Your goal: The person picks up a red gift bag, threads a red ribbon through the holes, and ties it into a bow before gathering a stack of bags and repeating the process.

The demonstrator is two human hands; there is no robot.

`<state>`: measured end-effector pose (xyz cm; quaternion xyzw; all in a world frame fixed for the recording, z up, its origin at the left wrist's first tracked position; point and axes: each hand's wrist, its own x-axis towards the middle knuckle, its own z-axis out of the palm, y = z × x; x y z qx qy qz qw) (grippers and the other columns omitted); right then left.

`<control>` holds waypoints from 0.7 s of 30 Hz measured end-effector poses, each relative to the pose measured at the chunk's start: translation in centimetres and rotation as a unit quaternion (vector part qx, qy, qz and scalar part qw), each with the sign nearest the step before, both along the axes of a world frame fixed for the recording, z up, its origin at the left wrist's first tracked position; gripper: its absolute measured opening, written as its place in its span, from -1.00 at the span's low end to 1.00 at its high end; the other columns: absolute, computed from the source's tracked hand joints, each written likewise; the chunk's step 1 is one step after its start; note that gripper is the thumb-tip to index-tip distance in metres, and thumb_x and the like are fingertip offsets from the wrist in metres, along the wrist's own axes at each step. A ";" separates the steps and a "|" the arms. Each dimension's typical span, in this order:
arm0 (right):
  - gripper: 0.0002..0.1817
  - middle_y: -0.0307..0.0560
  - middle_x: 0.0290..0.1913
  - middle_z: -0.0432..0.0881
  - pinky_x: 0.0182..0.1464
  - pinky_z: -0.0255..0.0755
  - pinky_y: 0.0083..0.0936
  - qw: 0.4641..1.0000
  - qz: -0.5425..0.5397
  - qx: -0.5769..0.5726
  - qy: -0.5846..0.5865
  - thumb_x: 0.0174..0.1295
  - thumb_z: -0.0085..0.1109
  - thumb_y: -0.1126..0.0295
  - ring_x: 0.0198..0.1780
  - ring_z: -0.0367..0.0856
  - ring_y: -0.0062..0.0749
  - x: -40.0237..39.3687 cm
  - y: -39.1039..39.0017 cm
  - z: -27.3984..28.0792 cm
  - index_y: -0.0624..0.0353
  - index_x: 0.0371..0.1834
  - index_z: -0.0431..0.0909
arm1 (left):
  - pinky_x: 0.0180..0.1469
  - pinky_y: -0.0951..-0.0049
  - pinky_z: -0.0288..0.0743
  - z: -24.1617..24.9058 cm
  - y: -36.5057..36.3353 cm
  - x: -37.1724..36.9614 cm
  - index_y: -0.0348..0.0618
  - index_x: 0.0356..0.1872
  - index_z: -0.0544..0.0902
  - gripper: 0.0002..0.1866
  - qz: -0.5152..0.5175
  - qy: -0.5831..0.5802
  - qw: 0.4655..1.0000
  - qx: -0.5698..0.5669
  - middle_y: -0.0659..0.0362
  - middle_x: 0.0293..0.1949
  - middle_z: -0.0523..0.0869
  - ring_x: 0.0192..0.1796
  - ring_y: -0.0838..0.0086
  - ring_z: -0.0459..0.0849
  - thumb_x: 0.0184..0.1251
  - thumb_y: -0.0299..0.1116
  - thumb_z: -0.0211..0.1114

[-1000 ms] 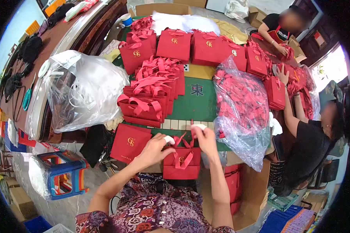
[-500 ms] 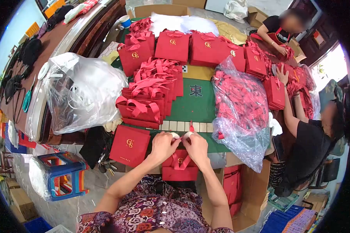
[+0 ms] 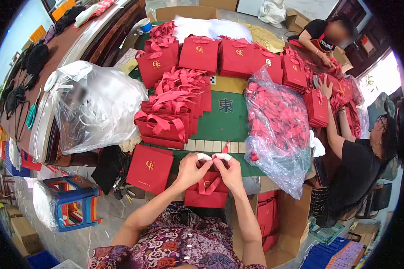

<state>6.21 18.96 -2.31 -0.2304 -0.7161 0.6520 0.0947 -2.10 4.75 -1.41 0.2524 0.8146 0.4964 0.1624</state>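
Note:
My left hand (image 3: pixel 193 170) and my right hand (image 3: pixel 228 171) meet fingertip to fingertip above the table's near edge, both pinched. White coverings wrap the index fingers. A short red ribbon (image 3: pixel 226 147) sticks up just beyond my right fingers and seems to run into that pinch. What my left fingertips hold is too small to make out. Below my hands, a red paper gift bag (image 3: pixel 206 200) with a gold logo and ribbon handle leans at the table edge. Another red gift bag (image 3: pixel 150 168) lies flat, left of my left hand.
Rows of red bags (image 3: pixel 173 110) stand on the green table (image 3: pixel 224 121). A clear plastic sack (image 3: pixel 278 121) of red ribbons lies right, a plastic bag (image 3: pixel 96 107) of white material left. An open carton (image 3: pixel 292 224) holds red bags. Two people work at right.
My fingertips have stayed together while the hands turned slightly and the wrists shifted a little. The ribbon tip has moved slightly right. The bag below has shifted slightly left.

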 end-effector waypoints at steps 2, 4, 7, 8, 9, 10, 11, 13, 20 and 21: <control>-0.84 -0.39 -0.41 0.61 -0.33 0.34 -0.70 1.000 0.006 -0.001 0.002 0.31 0.20 0.44 -0.39 0.46 -0.77 0.1 0.1 0.0 0.28 -0.14 0.66 | -0.34 0.43 0.45 0.4 0.0 0.0 -0.18 -0.28 0.75 -0.80 -0.007 -0.003 1.000 -0.007 0.12 -0.45 0.65 -0.39 0.40 0.61 0.19 -0.28 0.41; -0.86 -0.40 -0.41 0.59 -0.34 0.32 -0.71 1.000 -0.013 -0.016 0.021 0.32 0.19 0.45 -0.39 0.44 -0.78 0.2 0.3 -0.1 0.27 -0.16 0.65 | -0.14 0.34 0.49 0.1 -0.5 0.1 -0.19 -0.20 0.69 -0.78 -0.001 0.165 0.985 0.050 0.02 -0.29 0.63 -0.16 0.21 0.63 0.22 -0.29 0.40; -0.90 -0.43 -0.40 0.54 -0.34 0.28 -0.73 0.994 -0.069 -0.062 0.064 0.34 0.17 0.47 -0.39 0.39 -0.79 0.3 0.9 0.6 0.26 -0.19 0.63 | 0.06 0.20 0.46 -0.6 -1.9 1.3 -0.25 0.16 0.41 -0.53 0.053 0.075 0.995 0.048 -0.05 -0.08 0.60 0.01 0.11 0.60 0.29 -0.34 0.33; -0.90 -0.43 -0.40 0.53 -0.34 0.27 -0.73 0.993 -0.075 -0.071 0.060 0.35 0.16 0.47 -0.38 0.39 -0.79 0.5 1.3 0.7 0.26 -0.21 0.62 | 0.06 0.20 0.46 -0.8 -2.5 1.6 -0.25 0.16 0.41 -0.53 0.053 0.076 0.994 0.048 -0.05 -0.08 0.60 0.01 0.11 0.60 0.29 -0.34 0.33; -0.90 -0.43 -0.40 0.53 -0.34 0.27 -0.73 0.993 -0.074 -0.071 0.060 0.35 0.16 0.47 -0.38 0.39 -0.79 0.4 1.5 0.8 0.26 -0.21 0.62 | 0.09 0.22 0.45 -1.2 -3.1 1.8 -0.27 0.18 0.38 -0.53 0.012 -0.022 0.998 0.064 -0.07 -0.05 0.59 0.06 0.16 0.59 0.32 -0.35 0.31; -0.90 -0.43 -0.41 0.53 -0.34 0.26 -0.73 0.993 -0.081 -0.063 0.059 0.35 0.16 0.47 -0.38 0.39 -0.79 0.3 1.6 0.9 0.26 -0.21 0.62 | 0.12 0.24 0.45 -1.6 -3.5 2.1 -0.30 0.19 0.35 -0.52 -0.030 -0.120 0.989 0.080 -0.09 -0.01 0.59 0.10 0.20 0.59 0.34 -0.37 0.28; -0.90 -0.43 -0.42 0.52 -0.35 0.26 -0.73 0.993 -0.087 -0.054 0.059 0.35 0.16 0.47 -0.39 0.38 -0.80 0.2 1.8 1.0 0.26 -0.21 0.62 | 0.12 0.24 0.45 -2.6 -3.8 2.5 -0.30 0.19 0.35 -0.52 -0.030 -0.119 0.989 0.081 -0.09 -0.01 0.59 0.10 0.20 0.59 0.34 -0.37 0.28; -0.89 -0.43 -0.44 0.51 -0.36 0.26 -0.72 0.994 -0.086 -0.051 0.052 0.35 0.17 0.45 -0.41 0.38 -0.79 -0.3 2.5 0.4 0.27 -0.23 0.62 | 0.03 0.19 0.49 -2.6 -3.9 2.6 -0.42 0.14 0.35 -0.51 -0.094 -0.087 0.988 0.085 -0.19 -0.08 0.64 0.00 0.10 0.67 0.33 -0.33 0.28; -0.86 -0.43 -0.44 0.55 -0.38 0.26 -0.72 0.991 -0.105 0.024 0.074 0.33 0.20 0.42 -0.43 0.38 -0.78 -3.2 4.6 1.8 0.28 -0.24 0.65 | 0.20 0.29 0.40 0.7 -6.1 2.9 -0.41 0.31 0.22 -0.42 -0.150 -0.142 0.978 0.041 -0.12 0.09 0.58 0.15 0.28 0.56 0.37 -0.41 0.23; -0.86 -0.43 -0.45 0.54 -0.39 0.26 -0.72 0.992 -0.098 0.028 0.070 0.33 0.20 0.41 -0.43 0.39 -0.78 -3.4 4.5 1.6 0.28 -0.24 0.65 | 0.20 0.29 0.40 0.2 -6.3 2.7 -0.41 0.31 0.22 -0.42 -0.147 -0.138 0.979 0.041 -0.12 0.09 0.58 0.15 0.28 0.56 0.37 -0.41 0.23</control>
